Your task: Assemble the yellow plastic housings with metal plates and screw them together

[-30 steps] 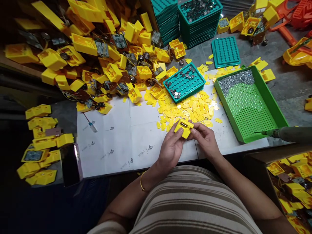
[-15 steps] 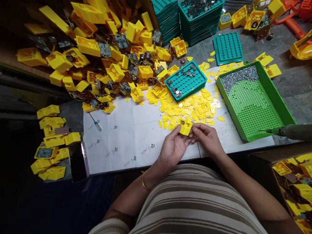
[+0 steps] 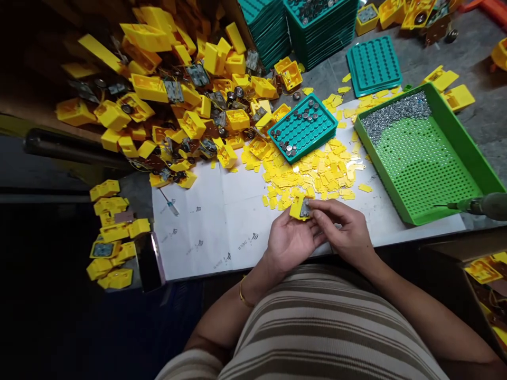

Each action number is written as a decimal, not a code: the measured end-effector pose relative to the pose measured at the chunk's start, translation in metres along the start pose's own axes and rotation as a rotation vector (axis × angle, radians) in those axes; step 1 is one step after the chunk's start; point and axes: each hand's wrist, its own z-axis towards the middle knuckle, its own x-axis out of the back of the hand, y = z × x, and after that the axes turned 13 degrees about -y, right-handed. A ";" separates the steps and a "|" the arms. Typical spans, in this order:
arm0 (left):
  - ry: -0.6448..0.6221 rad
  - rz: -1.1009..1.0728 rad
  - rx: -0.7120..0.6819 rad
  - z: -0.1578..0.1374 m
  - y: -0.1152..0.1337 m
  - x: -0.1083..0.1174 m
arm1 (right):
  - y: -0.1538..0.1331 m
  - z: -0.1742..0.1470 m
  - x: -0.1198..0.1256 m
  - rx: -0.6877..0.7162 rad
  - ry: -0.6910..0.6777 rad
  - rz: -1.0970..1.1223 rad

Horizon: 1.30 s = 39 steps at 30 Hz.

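A small yellow plastic housing (image 3: 295,208) rests in the fingers of my left hand (image 3: 291,243), whose palm faces up. On the side turned up sits a grey part (image 3: 304,208), like those on other housings nearby. My right hand (image 3: 344,229) pinches the right side of the piece, thumb and forefinger at the grey part. Just beyond my hands lies a spread of flat yellow plastic pieces (image 3: 317,174). Behind them a teal tray (image 3: 304,126) carries small round metal discs (image 3: 291,150).
At right, a green perforated basket (image 3: 420,174) holds small metal screws (image 3: 396,116), with a power screwdriver (image 3: 491,207) over its near corner. Wired yellow housings (image 3: 190,124) heap at left. A screwdriver (image 3: 171,206), phone (image 3: 150,262) and stacked teal trays (image 3: 320,37) also lie around.
The housing has been turned over in my hands: its hollow side faced up before, and now the grey part shows. My right fingers have moved onto it. The whole view has shifted slightly.
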 end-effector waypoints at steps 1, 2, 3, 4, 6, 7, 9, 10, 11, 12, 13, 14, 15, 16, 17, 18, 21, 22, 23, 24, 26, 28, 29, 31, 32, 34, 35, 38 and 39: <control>-0.012 0.001 -0.006 0.000 0.000 0.001 | -0.001 0.000 0.000 0.007 -0.002 -0.027; -0.026 0.005 -0.010 0.000 0.000 0.002 | -0.002 0.000 0.000 0.011 -0.006 -0.050; -0.042 0.010 -0.014 0.001 0.000 0.003 | -0.003 0.001 0.000 0.013 -0.012 -0.067; -0.056 0.014 -0.015 0.001 0.000 0.005 | -0.003 0.001 0.000 0.014 -0.020 -0.078; -0.072 0.021 -0.018 0.001 0.000 0.007 | -0.003 0.001 0.000 0.012 -0.038 -0.088; -0.072 0.026 -0.020 0.002 0.000 0.008 | -0.002 0.001 0.000 0.009 -0.044 -0.090; -0.064 0.039 -0.019 0.001 0.000 0.008 | -0.001 0.001 0.000 0.003 -0.044 -0.084; -0.057 0.042 -0.018 0.001 0.000 0.008 | 0.000 0.000 -0.001 0.000 -0.037 -0.074; -0.051 0.041 -0.017 0.001 0.000 0.007 | 0.000 0.000 -0.001 -0.003 -0.026 -0.058; -0.047 0.037 -0.016 0.000 0.000 0.006 | 0.001 0.000 -0.002 -0.004 -0.014 -0.039; -0.043 0.034 -0.015 0.000 0.000 0.005 | 0.001 -0.001 -0.002 -0.004 -0.005 -0.021; -0.039 0.035 -0.014 0.000 0.000 0.005 | 0.002 -0.001 -0.003 -0.006 0.001 -0.005; -0.034 0.044 -0.014 0.000 0.000 0.004 | 0.002 -0.002 -0.003 -0.007 0.003 0.007; -0.029 0.059 -0.019 0.000 0.000 0.004 | 0.002 -0.002 -0.003 -0.007 0.003 0.015; -0.022 0.080 -0.032 0.001 0.000 0.005 | 0.003 -0.002 -0.003 -0.005 0.000 0.022; -0.016 0.103 -0.046 0.002 0.000 0.005 | 0.003 -0.001 -0.003 0.001 -0.001 0.029; -0.009 0.187 -0.125 0.003 0.001 0.009 | 0.003 -0.001 -0.001 0.023 -0.001 0.070; -0.012 0.224 -0.161 0.002 0.002 0.011 | 0.003 -0.001 0.000 0.019 -0.006 0.091; -0.021 0.266 -0.194 0.002 0.003 0.013 | 0.002 -0.001 0.001 0.009 -0.014 0.113; -0.034 0.312 -0.222 0.000 0.005 0.016 | 0.001 -0.002 0.002 -0.005 -0.025 0.134; -0.061 0.413 -0.247 -0.004 0.010 0.022 | -0.002 -0.005 0.002 -0.023 -0.058 0.159; -0.079 0.522 -0.259 -0.010 0.016 0.028 | -0.006 -0.008 0.002 0.009 -0.085 0.139; -0.087 0.575 -0.280 -0.013 0.019 0.031 | -0.008 -0.009 0.002 0.042 -0.093 0.116; -0.112 0.668 -0.351 -0.018 0.025 0.034 | -0.012 -0.011 0.002 0.115 -0.105 0.059; -0.127 0.704 -0.392 -0.020 0.028 0.035 | -0.013 -0.012 0.002 0.149 -0.111 0.032; -0.148 0.766 -0.454 -0.023 0.032 0.034 | -0.015 -0.013 0.003 0.200 -0.128 -0.005; -0.156 0.803 -0.474 -0.025 0.034 0.032 | -0.016 -0.013 0.004 0.219 -0.136 -0.016; -0.209 0.967 -0.530 -0.028 0.039 0.025 | -0.017 -0.015 0.006 0.243 -0.160 -0.027; -0.236 1.030 -0.549 -0.030 0.039 0.023 | -0.017 -0.015 0.007 0.242 -0.169 -0.027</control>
